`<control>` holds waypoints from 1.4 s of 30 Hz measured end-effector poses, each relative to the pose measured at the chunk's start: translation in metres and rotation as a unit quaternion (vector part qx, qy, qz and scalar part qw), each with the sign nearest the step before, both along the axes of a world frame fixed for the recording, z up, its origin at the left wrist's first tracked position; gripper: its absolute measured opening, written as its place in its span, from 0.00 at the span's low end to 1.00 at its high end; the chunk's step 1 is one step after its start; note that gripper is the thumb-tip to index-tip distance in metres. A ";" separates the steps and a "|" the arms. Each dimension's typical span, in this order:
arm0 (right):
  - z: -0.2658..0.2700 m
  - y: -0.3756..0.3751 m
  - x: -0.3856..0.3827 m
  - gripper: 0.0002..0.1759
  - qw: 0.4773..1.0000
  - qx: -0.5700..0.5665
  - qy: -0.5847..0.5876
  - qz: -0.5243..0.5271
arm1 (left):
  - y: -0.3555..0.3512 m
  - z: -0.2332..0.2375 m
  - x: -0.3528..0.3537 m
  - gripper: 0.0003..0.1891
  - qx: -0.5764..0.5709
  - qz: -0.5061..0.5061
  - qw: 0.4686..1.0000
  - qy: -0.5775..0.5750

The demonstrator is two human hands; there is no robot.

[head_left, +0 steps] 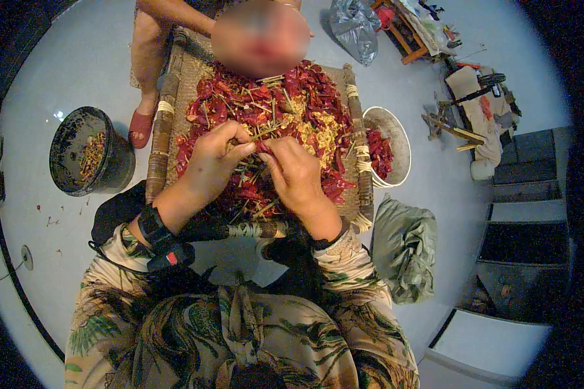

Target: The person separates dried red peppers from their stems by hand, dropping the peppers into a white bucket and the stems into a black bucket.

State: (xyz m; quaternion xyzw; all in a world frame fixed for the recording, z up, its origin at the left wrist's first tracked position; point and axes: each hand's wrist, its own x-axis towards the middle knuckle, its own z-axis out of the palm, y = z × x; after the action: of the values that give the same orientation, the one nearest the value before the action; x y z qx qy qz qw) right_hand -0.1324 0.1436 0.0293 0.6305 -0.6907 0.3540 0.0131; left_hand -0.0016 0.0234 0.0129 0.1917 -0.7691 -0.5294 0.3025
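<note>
Left hand (217,157): right at the chilli (264,148), can't tell its grip!
Right hand (296,172): pinching that chilli, mid-frame.
Tray (158,144): dead centre, likely for two-handed reach.

- Above the heap of dried red chillies (207,109), there is room to pass on either side of the left hand (215,159) and right hand (297,170), which meet mid-tray.
- The other person's forearm (183,15) reaches across the far end.
- Left: a wooden rail (157,155), then a red slipper (140,129) and black bucket (119,165).
- Right: a white bucket (402,152) and grey plastic sack (405,253) crowd the side; open floor (447,188) lies beyond.
</note>
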 end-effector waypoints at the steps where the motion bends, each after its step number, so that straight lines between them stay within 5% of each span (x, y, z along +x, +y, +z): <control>1: 0.000 0.000 0.001 0.10 1.000 -0.001 -0.002 0.002 | -0.001 -0.003 0.001 0.06 0.005 -0.001 1.000 -0.005; 8: 0.008 0.001 0.002 0.10 0.986 0.049 -0.161 0.005 | 0.007 -0.001 0.002 0.05 -0.132 0.023 0.991 0.013; 17: -0.005 0.000 0.010 0.09 0.945 -0.015 -0.326 -0.033 | 0.021 0.001 -0.003 0.04 0.064 0.059 0.994 0.063; 23: -0.012 -0.001 0.013 0.08 0.897 -0.023 -0.440 -0.045 | 0.021 0.009 -0.001 0.05 0.314 0.034 0.948 0.051; 32: -0.024 -0.005 0.016 0.09 0.721 -0.051 -0.691 -0.006 | 0.021 0.005 -0.006 0.06 0.399 0.017 0.910 0.110; 38: -0.029 -0.004 0.004 0.10 0.725 -0.010 -0.688 0.031 | 0.004 -0.007 -0.001 0.06 0.524 -0.100 0.838 0.113; 42: -0.008 -0.002 0.002 0.12 0.670 0.028 -0.736 0.093 | -0.006 -0.009 0.004 0.05 0.550 -0.188 0.806 0.115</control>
State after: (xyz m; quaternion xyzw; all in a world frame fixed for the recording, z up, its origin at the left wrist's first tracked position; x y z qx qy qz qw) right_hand -0.1306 0.1415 0.0217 0.2264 -0.4235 0.6830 -0.5503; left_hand 0.0019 0.0175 0.0043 0.1151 -0.3298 -0.9283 0.1276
